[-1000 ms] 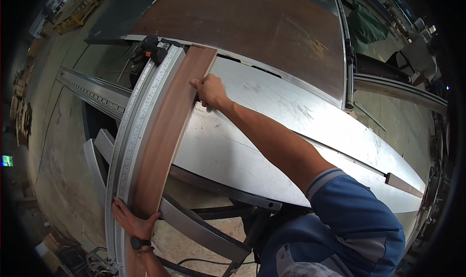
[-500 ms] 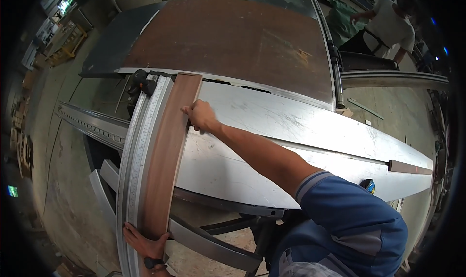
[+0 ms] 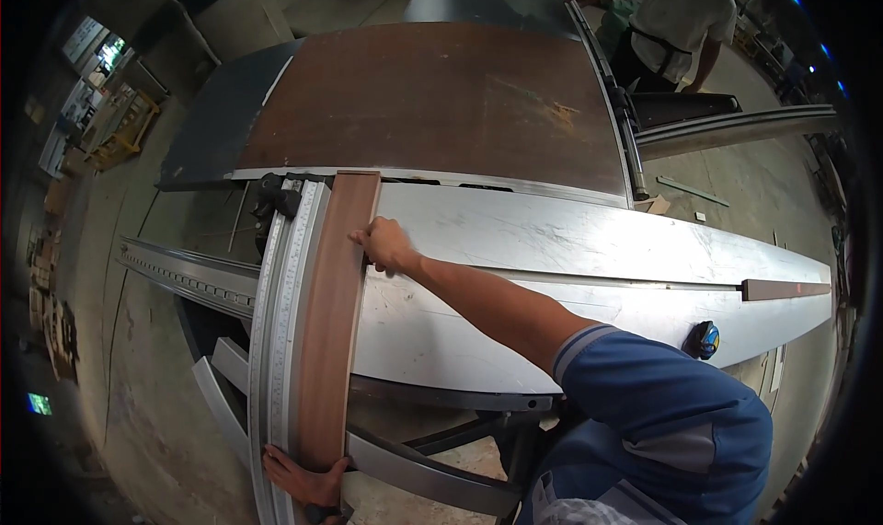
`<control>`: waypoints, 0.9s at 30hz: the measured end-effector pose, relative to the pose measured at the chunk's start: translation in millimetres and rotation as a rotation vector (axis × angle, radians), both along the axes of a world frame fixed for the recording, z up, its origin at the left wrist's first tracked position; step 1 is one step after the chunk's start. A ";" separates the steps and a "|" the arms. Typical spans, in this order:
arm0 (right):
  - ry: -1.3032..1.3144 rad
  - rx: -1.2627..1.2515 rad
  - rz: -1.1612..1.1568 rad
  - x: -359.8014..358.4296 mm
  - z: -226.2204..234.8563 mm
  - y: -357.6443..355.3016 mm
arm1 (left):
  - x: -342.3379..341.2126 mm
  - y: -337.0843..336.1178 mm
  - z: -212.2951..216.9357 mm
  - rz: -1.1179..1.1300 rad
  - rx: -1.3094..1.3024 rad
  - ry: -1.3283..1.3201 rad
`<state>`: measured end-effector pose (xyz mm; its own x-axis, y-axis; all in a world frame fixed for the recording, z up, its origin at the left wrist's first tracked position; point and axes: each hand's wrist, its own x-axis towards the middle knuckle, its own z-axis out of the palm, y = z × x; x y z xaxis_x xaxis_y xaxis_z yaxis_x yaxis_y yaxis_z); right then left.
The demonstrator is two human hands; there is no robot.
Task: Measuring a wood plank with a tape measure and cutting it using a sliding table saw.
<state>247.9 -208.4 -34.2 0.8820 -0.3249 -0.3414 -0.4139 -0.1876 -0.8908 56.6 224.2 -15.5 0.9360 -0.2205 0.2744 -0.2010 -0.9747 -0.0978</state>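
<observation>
A long reddish-brown wooden board (image 3: 333, 313) lies lengthwise along a silver aluminium fence (image 3: 280, 341) with a printed scale. Its far end reaches the edge of the saw's brown table. My left hand (image 3: 303, 477) grips the board near its close end, thumb at the right edge and fingers across toward the fence. Farther up, my right hand (image 3: 384, 246) is closed on the board's right edge, fingers curled and partly hidden. Under the right forearm stretches the silver sliding table (image 3: 552, 249) with a slot along it.
The broad brown tabletop (image 3: 441, 102) lies beyond. A black clamp-like knob (image 3: 278, 196) sits at the fence's far end. A tape measure (image 3: 705, 339) and a short brown strip (image 3: 782, 290) rest on the sliding table at right. Another person (image 3: 681, 28) stands at the far right.
My view has shifted, so the machine appears slightly lower and to the right. Both hands keep their hold on the board. The other person has straightened, one arm out toward the machine.
</observation>
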 end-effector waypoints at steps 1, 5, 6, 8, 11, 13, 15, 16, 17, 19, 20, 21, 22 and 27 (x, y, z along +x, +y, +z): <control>0.011 -0.006 0.011 -0.7 1.0 -0.5 | 0.5 -0.3 -0.5 0.000 -0.009 -0.014; 0.025 0.002 -0.007 -0.6 1.2 -1.3 | -0.3 -3.9 1.7 0.011 -0.007 -0.002; 0.035 -0.002 0.007 -0.2 0.5 -2.4 | -0.3 -5.1 2.5 0.033 -0.018 0.011; 0.044 -0.005 0.018 0.7 -0.5 -2.6 | -0.3 -5.3 3.5 0.053 -0.029 0.023; 0.060 0.003 0.007 1.2 1.0 1.1 | -2.0 -4.3 6.1 0.059 -0.043 0.030; 0.049 0.001 -0.006 0.6 1.4 1.8 | -1.3 -5.6 8.8 0.053 -0.074 0.038; 0.026 -0.016 -0.013 -0.1 0.6 0.5 | -0.6 -5.2 9.3 0.043 -0.085 0.066; -0.001 -0.030 -0.021 0.6 -1.0 0.1 | 1.1 -4.1 10.2 0.033 -0.093 0.092; -0.005 -0.031 -0.026 1.2 -2.4 -0.8 | 2.2 -4.4 11.7 0.028 -0.095 0.088; -0.029 -0.050 -0.021 1.0 -3.3 -0.1 | 2.2 -4.9 13.8 0.046 -0.094 0.163; -0.031 -0.053 -0.022 0.1 -3.1 2.4 | 1.7 -3.8 15.1 0.045 -0.097 0.161; -0.031 -0.023 -0.042 -1.1 -2.8 5.0 | 1.2 -2.5 17.2 0.037 -0.098 0.187; -0.030 0.006 -0.059 -2.8 -2.2 7.5 | -0.7 -1.3 19.2 0.031 -0.101 0.214; -0.017 0.036 0.003 -27.0 -0.7 35.0 | -1.8 13.0 33.1 -0.058 -0.068 0.324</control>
